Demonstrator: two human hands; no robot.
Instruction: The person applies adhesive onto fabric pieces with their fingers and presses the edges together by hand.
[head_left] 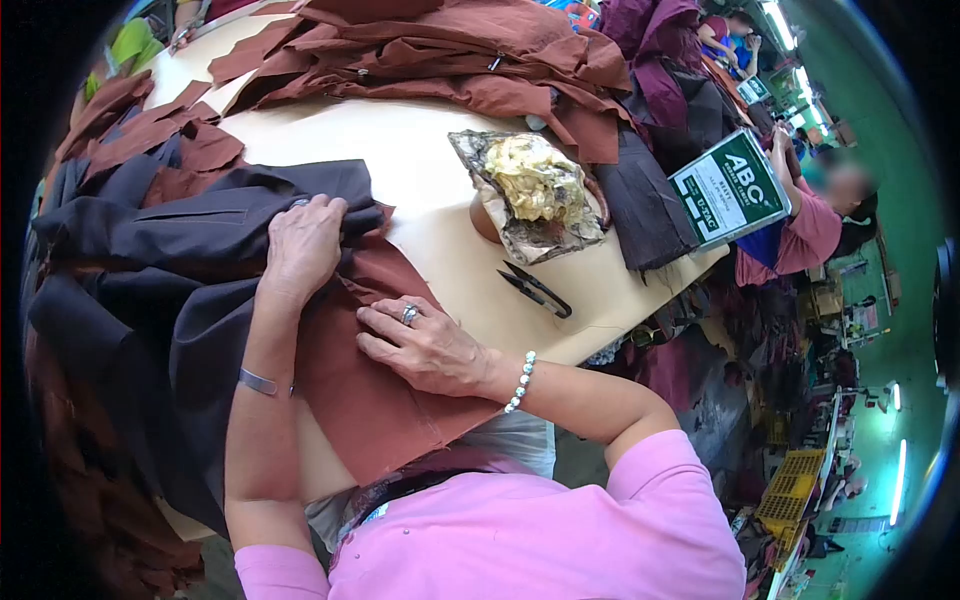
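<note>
We see left hand point(305, 245) on dark garment piece point(200, 225), just right of its pocket slit point(195, 214), fingers curled at garment's edge; whether they pinch cloth, we cannot tell. Rust-brown fabric panel point(365, 425) emerges from beneath that edge, extending toward wearer's body. Right hand point(430, 347) rests on panel, released, fingers slightly bent. Cream tabletop point(420, 225) supports both cloths; black thread snips point(540, 288) lie near right hand.

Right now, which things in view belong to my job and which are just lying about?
In hand, apparently:
dark cloth, under left hand
rust-brown cloth, under right hand

Lying about, likely:
black snips, not held
ABC tin
yellowish lump
</note>
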